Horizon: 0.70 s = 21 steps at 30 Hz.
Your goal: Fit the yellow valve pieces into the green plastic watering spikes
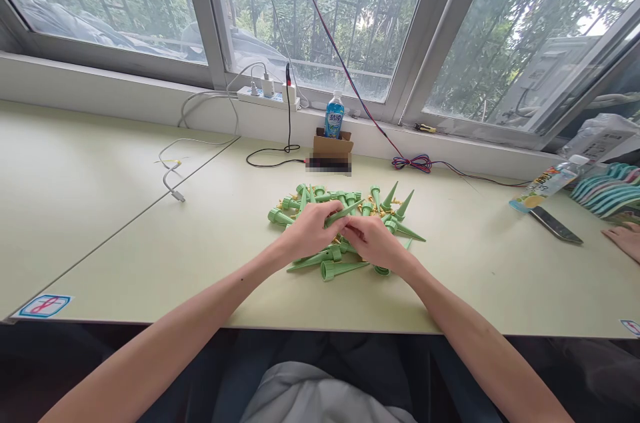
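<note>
A loose pile of green plastic spikes (345, 268) with ribbed caps and small yellow parts lies on the pale table (175, 269). Above the middle of the pile, my left hand (313, 231) is closed around one green spike (345, 213), whose tip points up to the right. My right hand (373, 237) meets it from the right, its fingertips pinched together at the near end of that spike. Whatever those fingertips grip is too small and hidden to make out.
Behind the pile stand a blue bottle (335, 116) in a cardboard box (320, 143) and a power strip (267, 99). Cables (413, 163) lie along the back. On the right are a tilted bottle (547, 186), a phone (556, 225) and another person's hand (625, 239).
</note>
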### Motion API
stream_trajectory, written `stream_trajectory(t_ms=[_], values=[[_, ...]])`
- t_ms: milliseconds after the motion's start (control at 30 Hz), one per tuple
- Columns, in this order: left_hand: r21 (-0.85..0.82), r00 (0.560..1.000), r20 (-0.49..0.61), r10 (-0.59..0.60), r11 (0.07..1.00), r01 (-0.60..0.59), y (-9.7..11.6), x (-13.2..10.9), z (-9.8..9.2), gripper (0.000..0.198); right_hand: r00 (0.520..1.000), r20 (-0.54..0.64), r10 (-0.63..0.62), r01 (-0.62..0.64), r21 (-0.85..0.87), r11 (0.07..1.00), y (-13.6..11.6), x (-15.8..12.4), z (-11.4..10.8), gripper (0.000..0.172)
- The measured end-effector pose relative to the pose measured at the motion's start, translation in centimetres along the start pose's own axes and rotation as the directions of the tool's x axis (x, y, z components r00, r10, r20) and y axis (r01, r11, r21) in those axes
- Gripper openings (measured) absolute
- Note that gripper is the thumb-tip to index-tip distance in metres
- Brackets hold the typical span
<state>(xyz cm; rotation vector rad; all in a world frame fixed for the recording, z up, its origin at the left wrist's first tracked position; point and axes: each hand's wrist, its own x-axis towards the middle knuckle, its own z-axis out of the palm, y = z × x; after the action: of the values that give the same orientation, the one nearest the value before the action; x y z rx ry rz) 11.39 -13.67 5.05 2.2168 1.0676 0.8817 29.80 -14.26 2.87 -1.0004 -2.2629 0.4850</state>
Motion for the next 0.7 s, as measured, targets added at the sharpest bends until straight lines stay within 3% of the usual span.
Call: stream_trajectory(t_ms=[700], values=[[0.094,0.999,-0.010,0.042,0.995,-0.041,-0.22,0.00,0.27,0.024,1.000,0.028,0.008,-0.007,-0.049,0.999,0.37,0.03,0.12,0.028]])
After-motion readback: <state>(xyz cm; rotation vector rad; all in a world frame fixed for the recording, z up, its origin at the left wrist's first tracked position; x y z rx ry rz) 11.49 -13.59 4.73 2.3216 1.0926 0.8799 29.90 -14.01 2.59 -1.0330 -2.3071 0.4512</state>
